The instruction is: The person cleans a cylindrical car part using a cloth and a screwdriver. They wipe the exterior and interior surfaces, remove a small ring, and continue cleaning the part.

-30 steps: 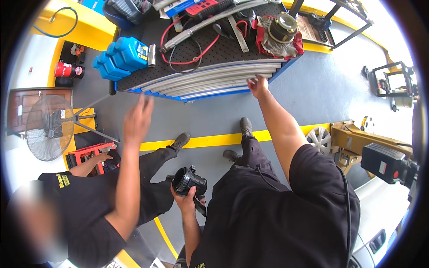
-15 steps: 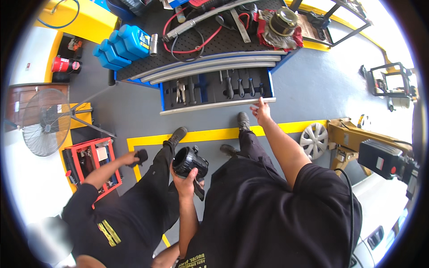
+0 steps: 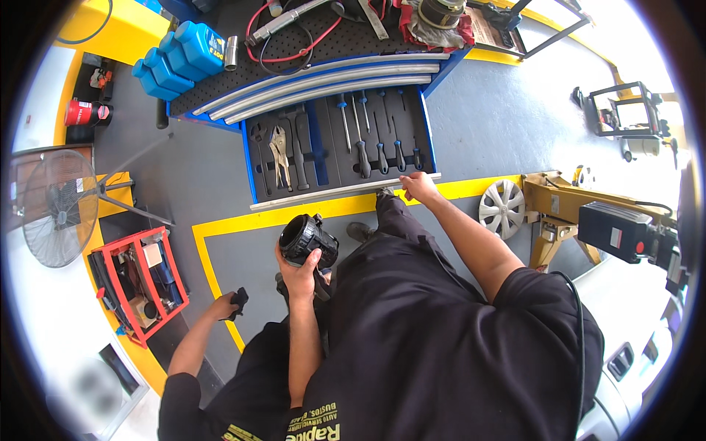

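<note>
My left hand (image 3: 296, 278) is wrapped round a black plastic cylindrical part (image 3: 312, 246) with a wide open end, held up in front of my body. What exactly this part is cannot be made out. On the right, my right hand (image 3: 419, 188) has its fingers closed on the front edge of a tool drawer (image 3: 331, 196), which stands pulled out. Inside lie locking pliers (image 3: 279, 156), a hammer (image 3: 298, 151), an adjustable wrench (image 3: 260, 158) and several screwdrivers (image 3: 381, 158) with dark, blue-trimmed handles.
Blue bottles (image 3: 198, 55), red and black hoses and a round metal part (image 3: 441, 11) sit on the cabinet's perforated top. To my left are a co-worker's hand (image 3: 220, 307) with a black item, a red cart (image 3: 140, 283) and a fan (image 3: 59, 209). A wheel cover (image 3: 502, 209) is at right.
The drawer has come further out toward me with my right hand at its edge, revealing more tools. The co-worker has shifted back, nearer the lower edge. My left hand still holds the black part.
</note>
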### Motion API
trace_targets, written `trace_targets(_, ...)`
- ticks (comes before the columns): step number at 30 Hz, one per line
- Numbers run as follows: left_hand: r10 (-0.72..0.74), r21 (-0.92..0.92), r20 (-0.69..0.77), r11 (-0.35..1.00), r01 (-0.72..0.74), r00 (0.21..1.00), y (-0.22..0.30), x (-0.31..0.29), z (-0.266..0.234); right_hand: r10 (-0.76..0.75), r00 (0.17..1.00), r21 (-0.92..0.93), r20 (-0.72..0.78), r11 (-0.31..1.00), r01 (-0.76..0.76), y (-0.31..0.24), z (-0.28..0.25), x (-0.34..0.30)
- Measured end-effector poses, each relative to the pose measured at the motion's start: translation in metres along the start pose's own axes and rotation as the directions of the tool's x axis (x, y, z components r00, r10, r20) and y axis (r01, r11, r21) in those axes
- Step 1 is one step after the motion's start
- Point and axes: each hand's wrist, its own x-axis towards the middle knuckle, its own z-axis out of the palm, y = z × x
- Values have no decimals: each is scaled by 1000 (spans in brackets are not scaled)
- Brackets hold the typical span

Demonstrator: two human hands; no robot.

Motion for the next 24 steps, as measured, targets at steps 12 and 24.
trace_targets(12,-64,83,-266,993,89,962,11,0,-10,-204,979,-499,-9,849,172,-92,34,29)
trace_targets(24,-70,20,-269,997,78,961,22,104,-8,-234,965,-518,122,814,263,-90,4,74)
